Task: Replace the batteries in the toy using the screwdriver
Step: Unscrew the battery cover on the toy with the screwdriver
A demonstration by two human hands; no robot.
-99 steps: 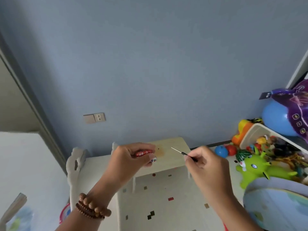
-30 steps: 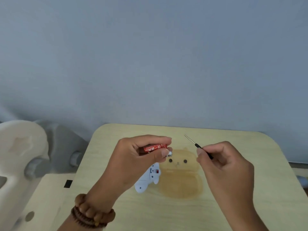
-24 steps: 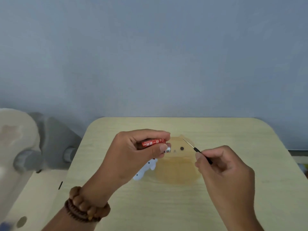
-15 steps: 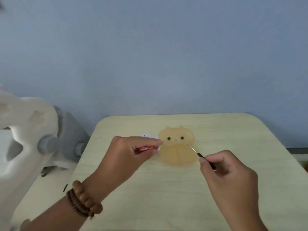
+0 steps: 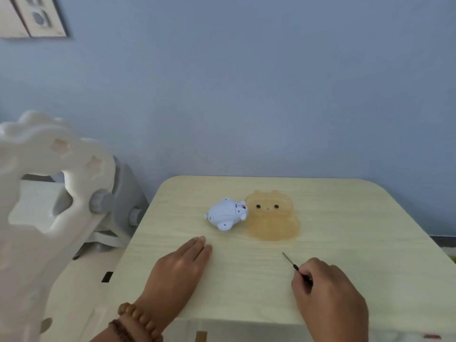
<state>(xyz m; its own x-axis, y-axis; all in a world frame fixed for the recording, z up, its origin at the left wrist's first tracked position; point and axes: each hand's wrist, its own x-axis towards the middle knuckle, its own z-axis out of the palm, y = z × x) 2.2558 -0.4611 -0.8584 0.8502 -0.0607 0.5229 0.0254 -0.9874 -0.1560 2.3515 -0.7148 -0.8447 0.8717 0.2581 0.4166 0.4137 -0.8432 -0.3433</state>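
— At mid-table [image 5: 357,230]: seeing toy [image 5: 225,213] lying on its side, touching the amber bear's [image 5: 271,218] left edge (red speck showing by its top).
— Left hand [image 5: 177,270] doing what?
— Lying flat on table, fingers straight and pressed together, pointing toward toy but staying just apart from it. Wearing beads [image 5: 138,322] at wrist.
— Right hand [image 5: 328,292]?
— Pinching screwdriver [image 5: 293,265], fingers curling round the handle, hovering or resting near table's front edge (cannot tell which). Aiming tip up-left, well apart from toy.
— Elsewhere?
— Noticing white fence [image 5: 49,181] at left, socket [image 5: 34,16] on wall [image 5: 246,95].
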